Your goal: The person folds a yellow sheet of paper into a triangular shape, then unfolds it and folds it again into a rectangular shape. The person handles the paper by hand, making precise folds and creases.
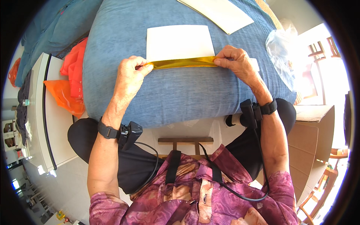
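Observation:
A shiny gold strip [183, 63] is stretched level between my two hands, along the near edge of a white sheet [179, 41]. My left hand [131, 73] pinches its left end between thumb and fingertips. At the other end, my right hand [237, 63] grips the strip the same way. The sheet lies on a blue cloth surface [180, 93], and the strip covers its near edge. A small white piece [255, 64] shows beside my right hand, partly hidden by it.
Farther back lies a folded cream sheet [221, 13]. A clear plastic bag [280, 56] rests at the right edge. Orange bags [65, 96] and red cloth [76, 63] are at the left, next to a white cabinet [41, 112]. A cardboard box [307, 142] stands at the right.

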A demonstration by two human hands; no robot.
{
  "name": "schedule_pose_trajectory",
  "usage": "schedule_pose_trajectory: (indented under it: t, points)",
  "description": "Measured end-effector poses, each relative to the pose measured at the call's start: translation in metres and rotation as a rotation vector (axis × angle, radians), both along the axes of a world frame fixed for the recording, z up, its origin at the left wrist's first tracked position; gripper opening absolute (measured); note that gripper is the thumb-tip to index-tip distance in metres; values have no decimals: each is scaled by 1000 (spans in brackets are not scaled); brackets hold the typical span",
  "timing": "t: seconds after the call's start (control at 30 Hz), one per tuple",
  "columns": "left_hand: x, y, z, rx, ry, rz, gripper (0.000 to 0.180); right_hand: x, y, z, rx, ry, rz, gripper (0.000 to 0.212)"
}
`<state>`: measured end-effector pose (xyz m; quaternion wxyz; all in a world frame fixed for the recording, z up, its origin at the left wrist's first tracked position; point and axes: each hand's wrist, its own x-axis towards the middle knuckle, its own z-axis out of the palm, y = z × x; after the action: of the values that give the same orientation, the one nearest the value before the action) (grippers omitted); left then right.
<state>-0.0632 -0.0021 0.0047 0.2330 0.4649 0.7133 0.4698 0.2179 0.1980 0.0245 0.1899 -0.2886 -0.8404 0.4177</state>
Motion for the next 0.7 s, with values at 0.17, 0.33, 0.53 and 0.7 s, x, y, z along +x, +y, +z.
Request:
schedule_pose_trajectory:
  t: [0.17, 0.33, 0.53, 0.7]
  points:
    - [-1, 1, -2, -15, 33, 5, 12, -1, 0, -4, 4, 44, 11, 12]
    - [1, 1, -2, -7, 44, 8, 13, -1, -3, -4, 58, -5, -4, 12]
    - [0, 2, -4, -21, 84, 5, 14, -2, -6, -3, 82, -20, -23, 12]
    - [2, 3, -5, -20, 127, 44, 15, -4, -8, -2, 96, -46, -52, 15]
